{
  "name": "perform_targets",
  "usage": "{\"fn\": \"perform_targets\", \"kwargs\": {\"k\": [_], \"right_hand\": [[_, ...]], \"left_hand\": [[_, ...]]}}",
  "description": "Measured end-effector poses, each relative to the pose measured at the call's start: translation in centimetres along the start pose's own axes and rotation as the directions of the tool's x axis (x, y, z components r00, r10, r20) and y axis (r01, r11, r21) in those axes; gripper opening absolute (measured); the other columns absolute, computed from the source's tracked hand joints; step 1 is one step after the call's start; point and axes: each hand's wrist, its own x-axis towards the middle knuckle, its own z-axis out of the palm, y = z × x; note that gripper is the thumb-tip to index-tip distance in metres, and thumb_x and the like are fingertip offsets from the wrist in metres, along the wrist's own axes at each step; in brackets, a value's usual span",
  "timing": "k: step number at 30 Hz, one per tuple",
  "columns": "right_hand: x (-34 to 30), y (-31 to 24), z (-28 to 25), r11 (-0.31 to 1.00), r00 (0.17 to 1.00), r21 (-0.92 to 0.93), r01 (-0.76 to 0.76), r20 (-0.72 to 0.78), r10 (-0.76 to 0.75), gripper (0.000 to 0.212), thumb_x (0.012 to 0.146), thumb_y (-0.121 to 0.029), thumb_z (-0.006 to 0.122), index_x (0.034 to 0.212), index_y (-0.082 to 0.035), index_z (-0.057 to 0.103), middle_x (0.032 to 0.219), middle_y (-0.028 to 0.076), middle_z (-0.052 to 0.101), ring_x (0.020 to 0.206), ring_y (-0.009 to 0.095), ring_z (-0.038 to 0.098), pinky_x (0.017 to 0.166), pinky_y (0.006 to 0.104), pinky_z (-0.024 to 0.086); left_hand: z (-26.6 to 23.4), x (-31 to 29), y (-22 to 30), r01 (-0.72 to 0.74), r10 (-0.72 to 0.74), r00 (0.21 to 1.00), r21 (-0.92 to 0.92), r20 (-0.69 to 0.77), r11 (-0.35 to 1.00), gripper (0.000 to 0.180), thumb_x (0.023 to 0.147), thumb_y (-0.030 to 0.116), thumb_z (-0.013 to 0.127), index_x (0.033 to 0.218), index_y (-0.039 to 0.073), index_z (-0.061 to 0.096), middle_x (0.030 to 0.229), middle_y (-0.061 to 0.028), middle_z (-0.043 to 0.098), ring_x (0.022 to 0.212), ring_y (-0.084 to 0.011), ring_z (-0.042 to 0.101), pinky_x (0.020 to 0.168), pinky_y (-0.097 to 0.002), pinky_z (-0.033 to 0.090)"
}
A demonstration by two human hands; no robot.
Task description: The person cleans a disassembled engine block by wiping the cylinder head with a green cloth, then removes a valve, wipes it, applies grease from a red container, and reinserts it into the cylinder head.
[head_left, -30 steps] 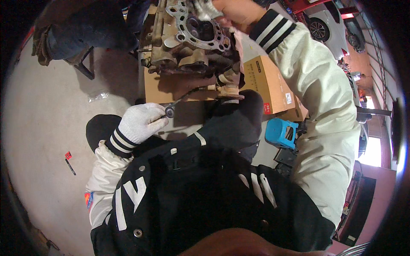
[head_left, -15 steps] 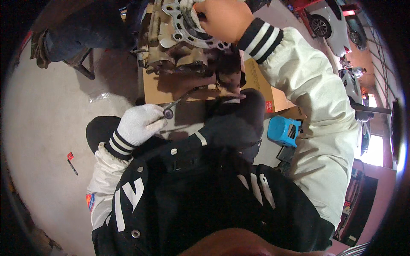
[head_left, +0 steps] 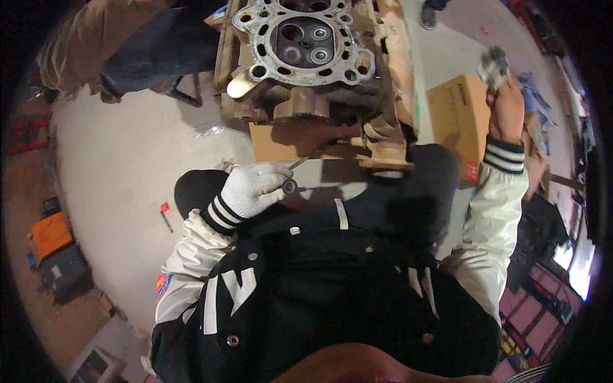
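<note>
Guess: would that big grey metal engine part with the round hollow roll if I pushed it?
The big grey metal engine part with the round hollow looks thick and bulky, so it's probably heavy. Its broad, blocky shape suggests it wouldn't roll. Its metal walls should feel stiff.

The pale floor (head_left: pixel 118 166) carries a cardboard box (head_left: pixel 454 118) and clear plastic (head_left: pixel 209 130).

Cylinder head (head_left: pixel 310 75) left of carton (head_left: pixel 455 118)
</note>
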Motion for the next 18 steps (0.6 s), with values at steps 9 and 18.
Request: {"fn": "perform_targets", "kwargs": {"k": [9, 18], "right_hand": [[3.1, 24.9, -3.4, 0.718, 0.91, 0.601, -0.351, 0.037, 0.414, 0.025, 0.108, -0.034, 0.055, 0.121, -0.014, 0.059, 0.098, 0.0, 0.059, 0.081, 0.014, 0.052, 0.069, 0.0284, 0.042], [2.8, 35.4, -2.9, 0.551, 0.793, 0.625, -0.552, 0.19, 0.579, 0.015, 0.106, -0.021, 0.058, 0.113, -0.009, 0.061, 0.083, -0.001, 0.046, 0.073, 0.011, 0.046, 0.062, 0.0266, 0.038]], "left_hand": [[0.1, 3.4, 0.5, 0.17, -0.17, 0.985, -0.035, 0.003, 0.985, 0.019, 0.094, 0.023, 0.072, 0.1, 0.005, 0.073, 0.105, -0.0147, 0.075, 0.1, -0.0351, 0.073, 0.089, -0.045, 0.056], [0.6, 4.0, -2.3, 0.284, -0.283, 0.958, 0.036, -0.037, 0.958, 0.031, 0.096, 0.022, 0.07, 0.123, 0.006, 0.066, 0.126, -0.0154, 0.067, 0.126, -0.0328, 0.061, 0.106, -0.0469, 0.048]]}}
